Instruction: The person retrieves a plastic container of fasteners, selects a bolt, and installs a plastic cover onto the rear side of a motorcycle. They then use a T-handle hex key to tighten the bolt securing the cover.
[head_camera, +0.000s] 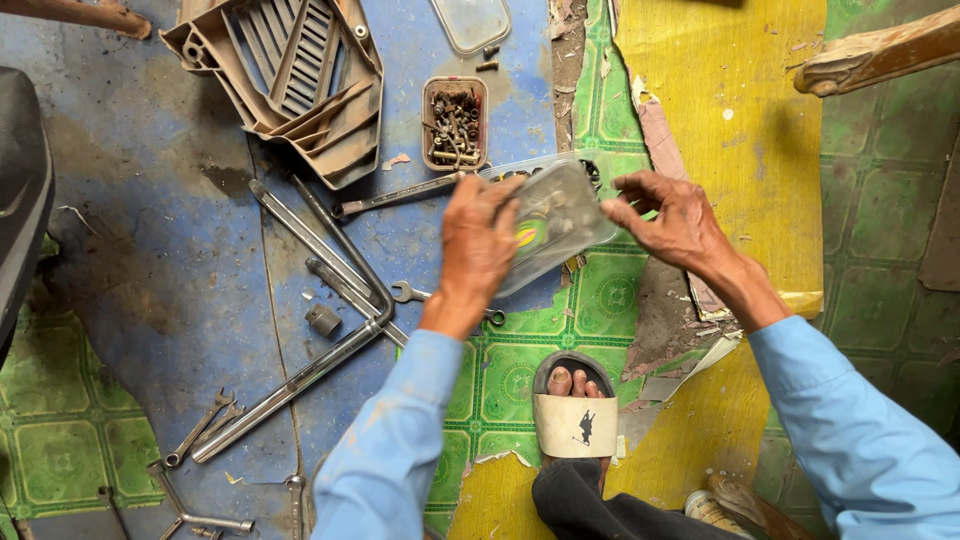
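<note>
Both hands grip one clear plastic container (555, 215), held above the floor (150, 250) at centre; left hand (478, 243) clasps its left side; right hand (668, 220) pinches its right edge; one small tray of rusty bolts (455, 124) just beyond; one brown plastic panel (290, 80) far left; one sandalled foot (574, 410) near.

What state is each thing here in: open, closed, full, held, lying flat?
Clear plastic box: held in both hands, tilted.
Left hand: gripping the box.
Right hand: gripping the box's far edge.
Small tub: open, full of rusty bolts.
Clear lid: lying loose, off.
Wrenches: lying flat.
Plastic panel: lying on the floor.
</note>
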